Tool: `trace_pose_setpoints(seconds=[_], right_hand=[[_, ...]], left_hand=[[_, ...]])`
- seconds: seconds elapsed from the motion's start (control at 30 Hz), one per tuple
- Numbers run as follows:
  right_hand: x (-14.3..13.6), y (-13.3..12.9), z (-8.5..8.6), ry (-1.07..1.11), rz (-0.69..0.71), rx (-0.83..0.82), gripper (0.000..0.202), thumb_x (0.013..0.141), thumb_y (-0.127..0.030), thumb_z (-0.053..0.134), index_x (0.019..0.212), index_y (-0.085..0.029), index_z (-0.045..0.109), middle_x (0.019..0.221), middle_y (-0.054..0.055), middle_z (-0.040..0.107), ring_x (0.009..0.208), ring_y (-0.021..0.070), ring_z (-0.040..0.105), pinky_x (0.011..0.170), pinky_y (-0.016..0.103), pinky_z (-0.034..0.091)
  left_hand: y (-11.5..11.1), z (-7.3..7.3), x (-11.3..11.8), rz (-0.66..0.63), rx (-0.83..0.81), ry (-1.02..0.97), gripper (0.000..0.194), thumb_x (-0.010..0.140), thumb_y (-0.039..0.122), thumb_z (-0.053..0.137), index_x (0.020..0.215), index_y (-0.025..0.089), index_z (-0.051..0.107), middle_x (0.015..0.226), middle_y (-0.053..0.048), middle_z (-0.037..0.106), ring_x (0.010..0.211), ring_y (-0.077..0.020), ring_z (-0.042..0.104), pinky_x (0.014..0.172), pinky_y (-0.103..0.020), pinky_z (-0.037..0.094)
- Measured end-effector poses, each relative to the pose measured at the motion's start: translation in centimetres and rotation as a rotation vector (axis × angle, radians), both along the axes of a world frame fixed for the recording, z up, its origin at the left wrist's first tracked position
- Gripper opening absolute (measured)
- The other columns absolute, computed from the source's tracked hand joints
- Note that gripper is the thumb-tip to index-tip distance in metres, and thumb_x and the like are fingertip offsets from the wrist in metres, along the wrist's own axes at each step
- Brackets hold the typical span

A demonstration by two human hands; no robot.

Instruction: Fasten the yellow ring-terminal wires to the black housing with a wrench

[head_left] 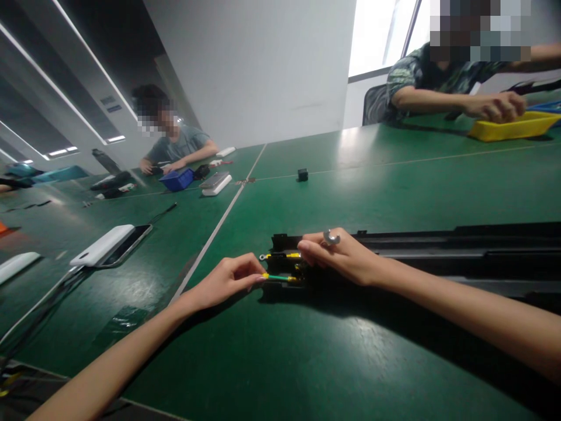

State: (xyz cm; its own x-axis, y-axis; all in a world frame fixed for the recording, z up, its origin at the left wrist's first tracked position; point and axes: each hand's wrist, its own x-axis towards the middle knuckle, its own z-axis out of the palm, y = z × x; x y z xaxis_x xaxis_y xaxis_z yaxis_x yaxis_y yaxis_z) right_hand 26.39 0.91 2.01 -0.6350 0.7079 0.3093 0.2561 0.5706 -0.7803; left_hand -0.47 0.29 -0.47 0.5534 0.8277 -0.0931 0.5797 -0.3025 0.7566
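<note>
A long black channelled part (421, 245) lies on the green table (319, 356) and runs off to the right. From its left end comes a green and yellow wire (279, 278), whose outer end my left hand (230, 278) pinches between thumb and fingertips. Above it, a second wire with yellow sleeves (280, 256) ends in a ring terminal at the left. My right hand (339, 254) is closed over the left end of the black part, with a silver wrench-like piece (332, 237) at its fingers. What its fingertips grip is hidden.
Beyond the black part sits a small black block (302, 174). White and black phones or power banks (103, 245) with cables lie at left. Two people sit across the table, near a blue bin (176, 180) and a yellow tray (512, 128).
</note>
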Motion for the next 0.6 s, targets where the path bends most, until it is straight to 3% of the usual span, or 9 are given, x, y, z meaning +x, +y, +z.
trace_pose_setpoints(seconds=[0.6], right_hand=[[0.12,-0.04,-0.08,0.017,0.003,-0.011,0.046,0.097,-0.047,0.037,0.065,-0.016,0.049,0.057,-0.004,0.04,0.053,0.0098,0.039,0.051,0.022,0.03]], left_hand=[[0.07,0.01,0.04,-0.02,-0.006,-0.028,0.016,0.091,0.03,0.058,0.091,0.015,0.062,0.074,0.002,0.058,0.061,-0.0105,0.05,0.054,-0.019,0.038]])
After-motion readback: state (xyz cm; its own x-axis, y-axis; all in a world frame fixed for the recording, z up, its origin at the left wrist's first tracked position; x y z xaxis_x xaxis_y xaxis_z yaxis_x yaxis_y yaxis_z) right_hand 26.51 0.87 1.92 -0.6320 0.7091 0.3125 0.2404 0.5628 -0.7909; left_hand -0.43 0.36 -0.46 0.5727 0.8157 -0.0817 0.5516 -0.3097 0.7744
